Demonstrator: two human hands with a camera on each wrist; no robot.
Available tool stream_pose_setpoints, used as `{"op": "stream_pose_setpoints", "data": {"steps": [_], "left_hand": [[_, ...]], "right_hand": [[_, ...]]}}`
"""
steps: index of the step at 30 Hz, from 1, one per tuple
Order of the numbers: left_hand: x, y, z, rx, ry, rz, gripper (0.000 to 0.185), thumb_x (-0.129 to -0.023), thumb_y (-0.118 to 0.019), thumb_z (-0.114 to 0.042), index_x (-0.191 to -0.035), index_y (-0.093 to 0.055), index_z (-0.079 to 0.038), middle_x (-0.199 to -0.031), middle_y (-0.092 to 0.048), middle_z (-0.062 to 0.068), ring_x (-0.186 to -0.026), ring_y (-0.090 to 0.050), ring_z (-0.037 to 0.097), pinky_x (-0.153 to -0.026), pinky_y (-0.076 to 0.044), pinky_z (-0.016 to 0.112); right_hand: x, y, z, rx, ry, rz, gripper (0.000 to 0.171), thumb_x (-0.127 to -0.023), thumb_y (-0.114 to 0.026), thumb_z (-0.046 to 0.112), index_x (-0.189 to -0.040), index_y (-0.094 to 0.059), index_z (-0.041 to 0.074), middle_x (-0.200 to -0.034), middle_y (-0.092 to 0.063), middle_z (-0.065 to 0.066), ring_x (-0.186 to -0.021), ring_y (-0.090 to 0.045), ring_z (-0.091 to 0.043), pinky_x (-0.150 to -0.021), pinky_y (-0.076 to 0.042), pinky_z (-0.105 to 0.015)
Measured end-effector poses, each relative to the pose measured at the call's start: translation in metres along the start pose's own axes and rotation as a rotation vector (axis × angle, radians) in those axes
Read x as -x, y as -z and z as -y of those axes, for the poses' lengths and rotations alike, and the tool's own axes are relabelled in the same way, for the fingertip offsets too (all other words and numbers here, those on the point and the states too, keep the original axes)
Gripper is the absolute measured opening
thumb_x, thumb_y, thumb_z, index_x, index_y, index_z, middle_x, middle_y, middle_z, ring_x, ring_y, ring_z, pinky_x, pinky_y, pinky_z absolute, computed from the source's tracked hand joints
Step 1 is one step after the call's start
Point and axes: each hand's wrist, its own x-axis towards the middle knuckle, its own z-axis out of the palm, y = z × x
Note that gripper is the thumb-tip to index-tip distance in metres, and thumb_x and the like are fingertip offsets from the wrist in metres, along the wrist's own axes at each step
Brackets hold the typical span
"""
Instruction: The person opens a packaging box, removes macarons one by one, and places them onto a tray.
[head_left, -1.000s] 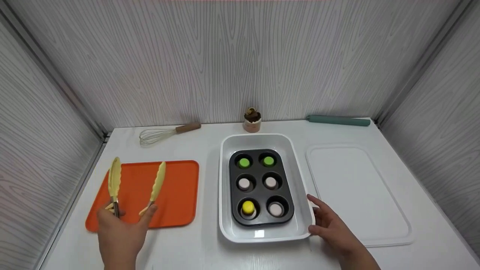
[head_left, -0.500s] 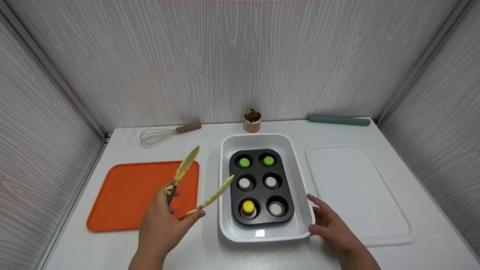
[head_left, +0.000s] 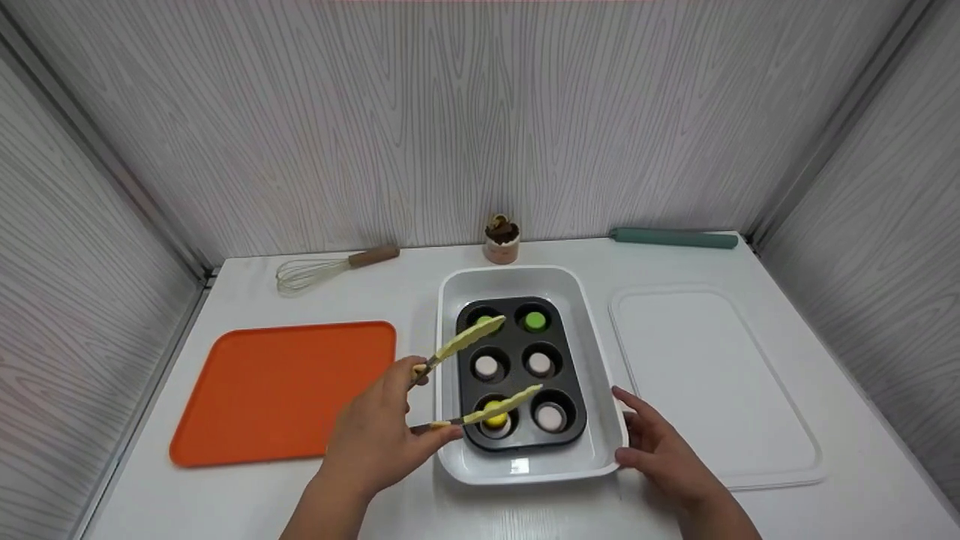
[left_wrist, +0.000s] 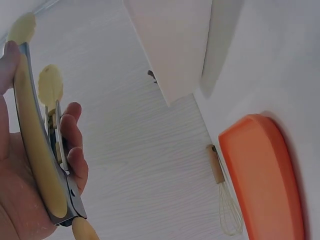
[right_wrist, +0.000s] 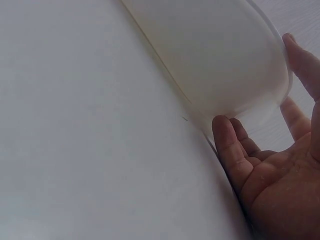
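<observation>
Swung across from above the orange mat [head_left: 285,390], the left hand [head_left: 382,439] now grasps a pair of yellow tongs [head_left: 480,375] over the white dish [head_left: 600,442], arms spread apart. Their long axis runs from the hand at lower left up and rightward, tips aimed at the dark 6-cup muffin pan [head_left: 517,439] inside the dish. The nearer tip hovers at the yellow piece [head_left: 495,412] in the front-left cup; the farther tip lies over the back-left cup. Forearm reaches in from the bottom edge, thumb and fingers curled round the handles. At right, the right hand [head_left: 660,454] rests relaxed, fingers straight against the dish's near corner, unchanged. Beyond lie a whisk [head_left: 322,268], a cupcake [head_left: 501,240] and a teal rolling pin [head_left: 675,238].
</observation>
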Motion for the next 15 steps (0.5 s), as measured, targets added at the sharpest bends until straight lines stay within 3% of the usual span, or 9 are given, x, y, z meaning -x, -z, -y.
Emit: {"op": "stream_pose_setpoints", "data": {"steps": [7, 10, 15], "left_hand": [[-0.011, -0.013, -0.011, -0.015, -0.028, 0.211, 0.08, -0.078, -0.089, -0.063, -0.134, -0.06, -0.015, -0.117, -0.073, 0.002, -0.092, -0.066, 0.016, -0.079, -0.056, 0.04], [-0.016, -0.019, -0.017, -0.055, -0.036, 0.249, 0.078, -0.08, -0.087, -0.062, -0.134, -0.06, -0.012, -0.115, -0.073, 0.003, -0.096, -0.067, 0.019, -0.083, -0.057, 0.044], [-0.025, -0.028, -0.025, -0.137, -0.108, 0.282, 0.072, -0.082, -0.086, -0.058, -0.13, -0.06, -0.011, -0.108, -0.072, 0.003, -0.093, -0.066, 0.021, -0.081, -0.056, 0.044]], "right_hand": [[0.0, -0.001, 0.002, 0.008, -0.022, 0.0, 0.091, -0.097, -0.073, -0.003, -0.168, -0.016, 0.004, -0.148, -0.044, -0.036, -0.122, -0.063, -0.029, -0.098, -0.057, -0.038], [0.0, -0.002, 0.004, 0.009, -0.039, -0.009, 0.092, -0.096, -0.073, -0.003, -0.168, -0.016, 0.005, -0.15, -0.042, -0.036, -0.125, -0.062, -0.028, -0.099, -0.056, -0.037], [0.001, -0.003, 0.005, 0.007, -0.052, -0.016, 0.093, -0.096, -0.073, -0.004, -0.168, -0.015, 0.004, -0.151, -0.04, -0.037, -0.126, -0.062, -0.026, -0.101, -0.055, -0.036]]}}
